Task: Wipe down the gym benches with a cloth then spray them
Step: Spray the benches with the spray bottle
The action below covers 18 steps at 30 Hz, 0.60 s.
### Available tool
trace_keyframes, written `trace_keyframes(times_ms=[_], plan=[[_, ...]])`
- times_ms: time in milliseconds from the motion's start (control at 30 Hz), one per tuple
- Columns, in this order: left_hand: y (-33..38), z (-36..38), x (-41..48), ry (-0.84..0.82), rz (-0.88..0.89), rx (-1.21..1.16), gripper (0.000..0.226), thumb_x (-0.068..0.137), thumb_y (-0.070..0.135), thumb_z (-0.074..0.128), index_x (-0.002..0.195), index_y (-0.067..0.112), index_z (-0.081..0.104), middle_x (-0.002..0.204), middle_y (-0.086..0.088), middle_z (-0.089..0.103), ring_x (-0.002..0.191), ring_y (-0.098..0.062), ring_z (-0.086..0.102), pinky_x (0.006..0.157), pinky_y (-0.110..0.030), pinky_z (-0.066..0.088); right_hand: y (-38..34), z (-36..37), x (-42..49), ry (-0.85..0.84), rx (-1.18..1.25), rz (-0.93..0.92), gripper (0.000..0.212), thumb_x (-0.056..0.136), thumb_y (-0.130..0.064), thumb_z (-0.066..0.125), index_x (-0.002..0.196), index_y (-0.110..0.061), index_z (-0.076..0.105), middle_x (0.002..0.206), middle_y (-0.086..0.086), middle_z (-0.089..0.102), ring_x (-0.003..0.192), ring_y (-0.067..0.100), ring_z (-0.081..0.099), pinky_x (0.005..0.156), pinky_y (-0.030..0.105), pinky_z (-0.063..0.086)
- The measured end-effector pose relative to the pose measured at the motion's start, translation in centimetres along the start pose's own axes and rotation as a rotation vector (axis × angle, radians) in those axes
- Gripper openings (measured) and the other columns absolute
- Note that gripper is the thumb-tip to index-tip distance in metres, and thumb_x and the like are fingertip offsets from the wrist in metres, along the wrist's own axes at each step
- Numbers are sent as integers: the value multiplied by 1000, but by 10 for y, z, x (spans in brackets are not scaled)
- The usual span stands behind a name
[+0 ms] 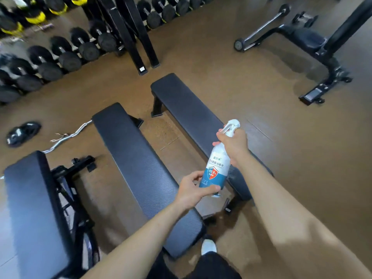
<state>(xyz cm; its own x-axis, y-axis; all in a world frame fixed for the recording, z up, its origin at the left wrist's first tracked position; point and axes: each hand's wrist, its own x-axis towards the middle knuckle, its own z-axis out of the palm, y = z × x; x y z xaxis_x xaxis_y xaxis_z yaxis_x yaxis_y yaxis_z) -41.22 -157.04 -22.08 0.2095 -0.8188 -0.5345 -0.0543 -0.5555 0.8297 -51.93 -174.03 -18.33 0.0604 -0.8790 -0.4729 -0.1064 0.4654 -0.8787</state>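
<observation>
**White-and-blue bottle in both hands: the spraying step is at hand**

A white-and-blue spray bottle (216, 170) sits just right of the view's centre. It is tilted, with its white head toward one o'clock and its base toward seven. The right hand (234, 144) has its fingers curled round the neck just under the head; I cannot tell whether a finger rests on the trigger. The left hand (191, 191) holds the base, thumb on one side and fingers wrapped round the other.

The bottle hangs above the near end of the right bench (187, 105), which runs from five o'clock up toward twelve. The middle bench (138, 164) lies just beside it at about nine o'clock from the bottle. The left bench (28, 208) is at the view's eight o'clock. All three pads are dark and textured, and no wet patches can be made out on them.

No cloth is in view. From that, and from the two-handed hold on the bottle, I judge the wiping is over and spraying is about to start, or the head is being adjusted first.

The next move calls for the left hand to let go, the nozzle to face a pad, and steady trigger pulls along its length, bench by bench.

Dumbbells (66, 57) line a rack at ten o'clock, and a curl bar (68, 135) lies on the brown floor (281, 158) at nine.
</observation>
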Motion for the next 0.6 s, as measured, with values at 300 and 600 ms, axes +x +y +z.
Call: trace_keyframes(times_ms=[300,600], plan=[[-43,75,-94,-65,0,155,57,71,37,93,121,20,70,114,2,68,99,-6,66,76,-16,57,78,-97,-84,40,72,105,17,95,-9,69,107,-10,57,92,7,68,58,18,74,56,28,57],[-99,91,-182,1,-33,69,41,77,23,89,111,21,67,99,12,65,76,18,61,62,-5,48,126,-97,-160,-11,-14,116,13,94,-8,69,100,-10,58,90,10,68,62,23,75,57,30,56]])
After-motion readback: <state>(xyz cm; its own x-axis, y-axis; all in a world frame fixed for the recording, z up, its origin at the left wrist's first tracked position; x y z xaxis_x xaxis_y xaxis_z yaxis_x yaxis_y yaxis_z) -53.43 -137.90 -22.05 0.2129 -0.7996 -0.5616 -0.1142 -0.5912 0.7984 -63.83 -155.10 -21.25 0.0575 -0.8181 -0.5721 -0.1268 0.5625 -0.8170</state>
